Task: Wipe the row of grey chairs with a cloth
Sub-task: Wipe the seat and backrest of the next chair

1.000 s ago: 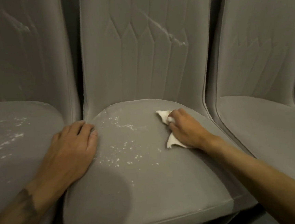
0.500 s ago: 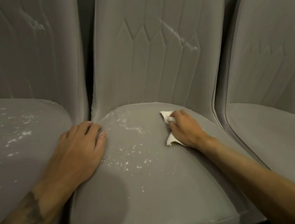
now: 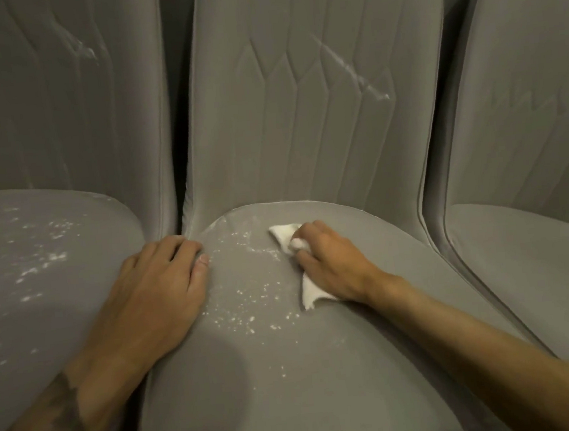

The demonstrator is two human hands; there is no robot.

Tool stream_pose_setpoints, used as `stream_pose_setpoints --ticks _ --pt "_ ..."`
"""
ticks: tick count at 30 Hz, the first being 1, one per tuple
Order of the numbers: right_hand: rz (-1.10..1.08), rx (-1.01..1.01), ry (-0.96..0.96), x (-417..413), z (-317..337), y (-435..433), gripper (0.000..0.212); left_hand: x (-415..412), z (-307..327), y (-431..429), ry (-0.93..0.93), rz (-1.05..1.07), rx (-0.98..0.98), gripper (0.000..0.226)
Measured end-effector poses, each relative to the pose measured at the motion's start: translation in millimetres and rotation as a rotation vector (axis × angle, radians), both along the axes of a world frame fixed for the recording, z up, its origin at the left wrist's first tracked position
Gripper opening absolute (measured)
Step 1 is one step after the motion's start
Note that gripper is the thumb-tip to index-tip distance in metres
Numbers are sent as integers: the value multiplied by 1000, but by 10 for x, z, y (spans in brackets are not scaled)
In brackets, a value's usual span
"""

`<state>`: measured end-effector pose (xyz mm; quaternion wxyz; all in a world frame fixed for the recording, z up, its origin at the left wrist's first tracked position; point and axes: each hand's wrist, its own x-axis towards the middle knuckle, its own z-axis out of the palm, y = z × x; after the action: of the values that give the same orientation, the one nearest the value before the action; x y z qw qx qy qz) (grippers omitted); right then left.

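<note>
Three grey padded chairs are standing side by side in a row. The middle chair (image 3: 324, 366) is filling the centre of the view, with the left chair (image 3: 40, 271) and the right chair (image 3: 538, 262) pressing close at its sides. Stitched lines are running up all three backrests. The left hand (image 3: 159, 295) is lying flat on the left edge of the middle seat, by the gap to the left chair, its fingers (image 3: 176, 249) straight, released and holding nothing. The right hand (image 3: 335, 266) is resting on the back part of the middle seat, its fingers (image 3: 311, 228) curling over the cloth (image 3: 283, 232) and pressing it against the seat. The cloth is white, crumpled and narrow. Its long axis is running roughly front to back, with one tip pointing toward the backrest and the other toward the seat's front edge, while its middle is hiding under the hand. White specks (image 3: 243, 308) are lying scattered on the seat between the two hands, and more are showing on the left seat.
</note>
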<state>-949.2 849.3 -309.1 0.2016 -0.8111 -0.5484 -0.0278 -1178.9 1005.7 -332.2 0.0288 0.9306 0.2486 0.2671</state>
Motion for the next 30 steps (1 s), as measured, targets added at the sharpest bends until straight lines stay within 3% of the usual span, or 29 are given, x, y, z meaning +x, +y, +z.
stream_pose_setpoints --ticks 2,4,10,17,23,30 --pt "189 29 30 -202 -50 -136 15 -6 -21 14 -3 -4 16 37" --pt "245 -13 38 -164 -13 -215 16 -14 -39 17 3 -10 39 35" --pt "-146 -90 -34 297 97 200 20 -2 -37 22 -26 -9 -24 31" --pt "289 -4 16 -233 -5 169 20 -12 -37 34 -53 0 -69 30" --pt "-119 -43 -30 286 29 713 25 -11 -51 31 -60 -3 -66 28" --pt "236 -15 23 2 -43 589 20 -2 -90 68 -87 12 -62 23"
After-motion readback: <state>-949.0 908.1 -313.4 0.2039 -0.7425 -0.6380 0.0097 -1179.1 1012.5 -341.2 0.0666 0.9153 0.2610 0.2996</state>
